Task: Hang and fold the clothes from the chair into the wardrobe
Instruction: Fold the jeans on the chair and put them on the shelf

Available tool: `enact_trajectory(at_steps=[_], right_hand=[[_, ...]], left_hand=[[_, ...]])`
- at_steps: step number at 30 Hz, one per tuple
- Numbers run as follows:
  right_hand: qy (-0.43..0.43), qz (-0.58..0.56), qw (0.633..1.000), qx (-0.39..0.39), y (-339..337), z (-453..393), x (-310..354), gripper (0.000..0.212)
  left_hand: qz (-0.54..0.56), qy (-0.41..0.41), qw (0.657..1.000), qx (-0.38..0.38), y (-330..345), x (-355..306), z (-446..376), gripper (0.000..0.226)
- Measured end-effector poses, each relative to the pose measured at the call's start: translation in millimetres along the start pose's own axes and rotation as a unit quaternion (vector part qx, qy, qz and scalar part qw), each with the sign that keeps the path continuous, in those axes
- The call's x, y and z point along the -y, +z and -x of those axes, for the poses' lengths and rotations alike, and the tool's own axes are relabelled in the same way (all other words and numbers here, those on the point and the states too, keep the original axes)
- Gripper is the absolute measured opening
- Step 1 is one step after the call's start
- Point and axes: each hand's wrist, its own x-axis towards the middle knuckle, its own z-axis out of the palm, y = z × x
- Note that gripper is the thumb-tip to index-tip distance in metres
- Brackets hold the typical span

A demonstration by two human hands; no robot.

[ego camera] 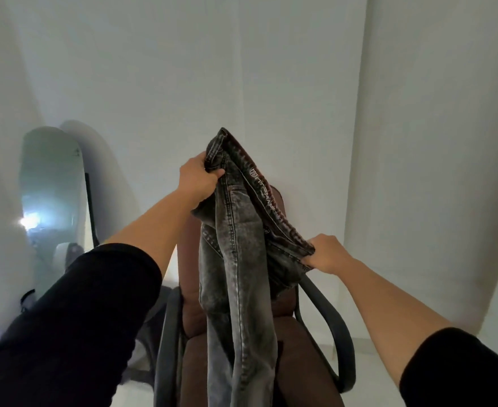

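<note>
A pair of dark grey washed jeans (236, 259) hangs in the air over a brown office chair (297, 356). My left hand (199, 179) grips one end of the waistband, held high. Lower and to the right, my right hand (327, 254) grips the other end of the waistband. The waistband's printed inside faces me, and the legs drop down over the chair seat to the bottom edge of the view. Both my arms wear black sleeves pushed up the forearm. No wardrobe is in view.
The chair has grey looped armrests (330, 327) and stands against a white wall (271, 69). A tall arched mirror (54, 207) leans at the left with a bright light reflected in it. A wide white column (435, 142) rises at the right.
</note>
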Motion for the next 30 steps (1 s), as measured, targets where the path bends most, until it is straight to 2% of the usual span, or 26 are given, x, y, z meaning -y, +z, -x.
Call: enact_trajectory(at_steps=[5, 7, 9, 12, 15, 21, 24, 26, 28, 30], right_hand=[[-0.034, -0.054, 0.998, -0.022, -18, -4, 12, 0.015], [-0.045, -0.104, 0.993, -0.032, -21, -7, 14, 0.008], [-0.057, -0.159, 0.985, -0.038, -19, -12, 15, 0.042], [-0.066, -0.238, 0.968, -0.054, -14, -14, 21, 0.063], [-0.038, -0.339, 0.937, -0.076, -19, -16, 32, 0.065], [-0.003, -0.462, 0.878, -0.125, -47, -23, 67, 0.060], [-0.006, -0.520, 0.844, -0.128, -66, -26, 91, 0.061], [-0.014, -0.559, 0.820, -0.123, -77, -27, 107, 0.061], [-0.032, -0.573, 0.812, -0.107, -87, -25, 120, 0.061], [-0.050, -0.557, 0.824, -0.095, -92, -23, 129, 0.061]], left_hand=[[-0.091, -0.040, 0.995, -0.018, 6, 28, -5, 0.029], [-0.119, -0.054, 0.991, -0.001, 9, 34, 0, 0.025], [-0.120, -0.055, 0.991, 0.010, 12, 39, 3, 0.024], [-0.088, -0.048, 0.995, 0.007, 16, 40, 6, 0.027], [-0.059, -0.027, 0.998, 0.015, 18, 44, 7, 0.037], [-0.063, 0.051, 0.993, 0.080, 25, 40, 11, 0.043], [-0.075, 0.105, 0.981, 0.144, 27, 27, 20, 0.049], [-0.072, 0.128, 0.968, 0.205, 32, 20, 23, 0.043], [-0.032, 0.118, 0.966, 0.227, 36, 16, 26, 0.034], [0.061, 0.076, 0.966, 0.238, 38, 12, 28, 0.038]])
